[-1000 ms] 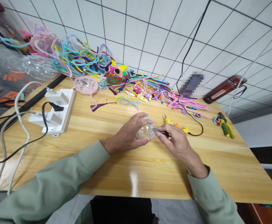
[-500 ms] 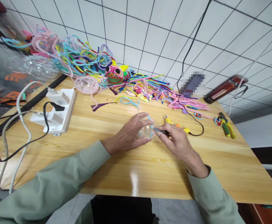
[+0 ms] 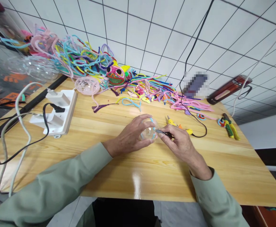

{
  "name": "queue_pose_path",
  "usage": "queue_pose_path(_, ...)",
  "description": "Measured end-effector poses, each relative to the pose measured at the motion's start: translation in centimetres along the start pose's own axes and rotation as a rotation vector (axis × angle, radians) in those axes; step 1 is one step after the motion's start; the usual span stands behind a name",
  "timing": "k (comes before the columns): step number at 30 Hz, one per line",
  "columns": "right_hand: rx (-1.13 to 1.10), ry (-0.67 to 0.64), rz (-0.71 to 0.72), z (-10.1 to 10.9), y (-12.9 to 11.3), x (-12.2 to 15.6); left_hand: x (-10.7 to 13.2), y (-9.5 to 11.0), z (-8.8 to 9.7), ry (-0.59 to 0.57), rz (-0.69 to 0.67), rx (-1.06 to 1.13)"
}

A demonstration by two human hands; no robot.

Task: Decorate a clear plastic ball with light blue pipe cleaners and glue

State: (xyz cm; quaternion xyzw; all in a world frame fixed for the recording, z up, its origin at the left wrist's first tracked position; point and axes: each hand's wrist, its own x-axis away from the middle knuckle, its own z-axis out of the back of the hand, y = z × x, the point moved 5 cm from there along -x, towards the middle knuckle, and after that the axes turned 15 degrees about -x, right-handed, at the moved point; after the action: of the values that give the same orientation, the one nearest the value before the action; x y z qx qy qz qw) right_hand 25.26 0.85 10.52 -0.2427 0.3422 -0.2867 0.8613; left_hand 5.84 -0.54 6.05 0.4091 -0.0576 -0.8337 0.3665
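Note:
My left hand [image 3: 130, 135] is closed round a clear plastic ball [image 3: 148, 132] that has a light blue pipe cleaner [image 3: 151, 120] running over it. It rests on the wooden table [image 3: 152, 170] near the middle. My right hand [image 3: 178, 143] pinches a thin dark metal tool [image 3: 163, 132] whose tip touches the ball's right side. Both sleeves are pale green.
A heap of coloured pipe cleaners [image 3: 81, 60] lines the back of the table, with a pink mask figure [image 3: 115, 75] and a pink ball [image 3: 90, 85]. A white power strip [image 3: 57, 113] with cables lies left. A yellow glue gun [image 3: 179, 126] and pliers [image 3: 230, 127] lie right.

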Motion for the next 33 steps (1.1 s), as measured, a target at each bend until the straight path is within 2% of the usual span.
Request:
queue_pose_path(12,-0.006,-0.012,0.006,0.00,0.08,0.00,-0.12,0.20,0.13,-0.024,0.040,0.045)
queue_pose_path(25,-0.008,-0.002,0.029,0.10,-0.05,-0.04,-0.26,0.24,0.25,0.008,0.035,0.065)
queue_pose_path(33,-0.045,0.012,-0.042,-0.03,0.22,-0.25,-0.49,-0.03,0.37,0.009,0.056,0.107)
